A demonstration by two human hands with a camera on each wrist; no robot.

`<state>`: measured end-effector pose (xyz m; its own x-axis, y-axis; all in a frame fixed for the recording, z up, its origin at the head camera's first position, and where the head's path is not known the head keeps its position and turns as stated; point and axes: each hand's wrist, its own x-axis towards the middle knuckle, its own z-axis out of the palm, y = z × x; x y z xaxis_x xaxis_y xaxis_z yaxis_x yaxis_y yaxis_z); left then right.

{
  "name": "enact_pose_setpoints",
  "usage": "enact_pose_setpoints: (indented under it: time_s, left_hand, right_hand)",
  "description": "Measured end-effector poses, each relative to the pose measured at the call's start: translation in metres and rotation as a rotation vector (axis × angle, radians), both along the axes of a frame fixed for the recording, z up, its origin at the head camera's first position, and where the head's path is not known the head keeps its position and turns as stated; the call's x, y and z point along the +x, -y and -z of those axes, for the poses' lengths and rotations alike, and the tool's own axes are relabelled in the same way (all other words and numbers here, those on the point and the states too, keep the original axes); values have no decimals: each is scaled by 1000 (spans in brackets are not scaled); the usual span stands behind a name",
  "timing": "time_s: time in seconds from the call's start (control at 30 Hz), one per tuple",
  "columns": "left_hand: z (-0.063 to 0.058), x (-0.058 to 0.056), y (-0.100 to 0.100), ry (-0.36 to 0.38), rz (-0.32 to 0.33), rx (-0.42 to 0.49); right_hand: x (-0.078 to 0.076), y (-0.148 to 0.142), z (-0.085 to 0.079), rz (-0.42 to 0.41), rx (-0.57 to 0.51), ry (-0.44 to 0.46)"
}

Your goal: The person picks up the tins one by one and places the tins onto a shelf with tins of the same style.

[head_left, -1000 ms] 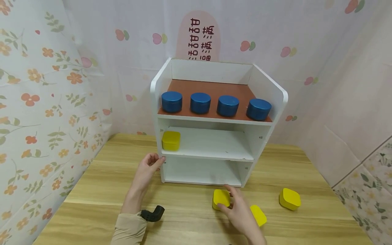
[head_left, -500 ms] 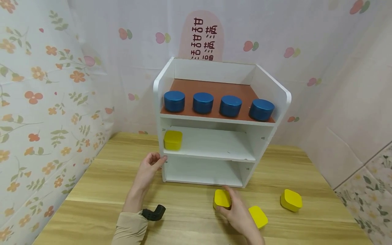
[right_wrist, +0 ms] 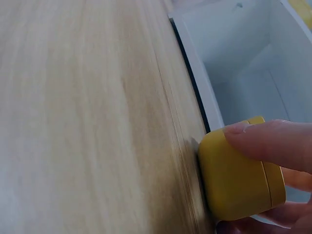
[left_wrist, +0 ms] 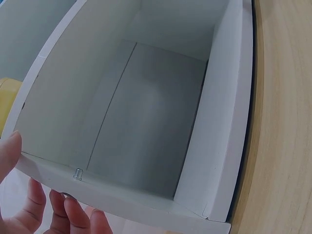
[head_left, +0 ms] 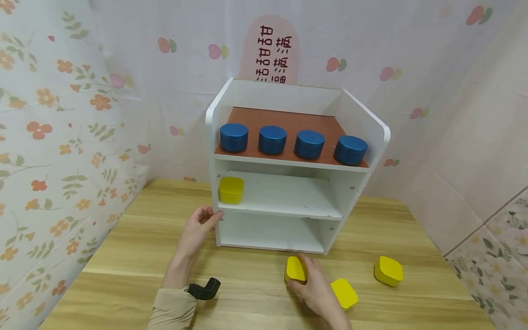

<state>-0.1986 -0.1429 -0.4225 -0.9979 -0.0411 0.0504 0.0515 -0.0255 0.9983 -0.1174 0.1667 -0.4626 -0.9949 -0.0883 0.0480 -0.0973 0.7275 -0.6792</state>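
A small white shelf unit (head_left: 274, 212) stands on the wooden table. At its left side panel is my left hand (head_left: 201, 224); in the left wrist view the thumb (left_wrist: 9, 152) lies at the panel's front edge and the bent fingers are along its outer face. My right hand (head_left: 315, 286) grips a yellow square tin (right_wrist: 236, 178) with rounded corners and a lid seam, between thumb and fingers, in front of the unit's bottom opening. Another yellow tin (head_left: 344, 293) lies beside the right hand, and one more yellow tin (head_left: 388, 270) is farther right.
Several round blue tins (head_left: 234, 137) stand in a row on the brown top shelf. One yellow tin (head_left: 231, 190) sits at the left end of the middle shelf. A black wrist strap mount (head_left: 205, 288) is on my left wrist. Patterned curtains (head_left: 185, 68) hang behind.
My right hand has closed from a loose reach around the yellow tin, which is slightly turned. The left hand stays at the shelf unit's side; the view shifts slightly.
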Motion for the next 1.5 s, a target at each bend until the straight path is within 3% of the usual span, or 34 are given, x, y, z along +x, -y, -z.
enact_pose_setpoints:
  time_s: [0.4,0.6,0.73,1.0,1.5]
  left_hand:
    - [0,1,0,1,-5,-11]
    - [-2,0,-2,4,-5,-9]
    - [-1,-1,-2,0,-7,-13]
    - [0,-1,-1,-2,-11,-14]
    - [3,-2,0,-10,-6,1]
  right_hand:
    - [-2,3,-12,-31,-15,-41]
    - [-3,4,-34,-28,-138,-37]
    - [-10,5,-52,-44,-188,-94]
    - [-26,4,-85,-85,-134,-181]
    - [-51,22,-135,-261,-73,-295]
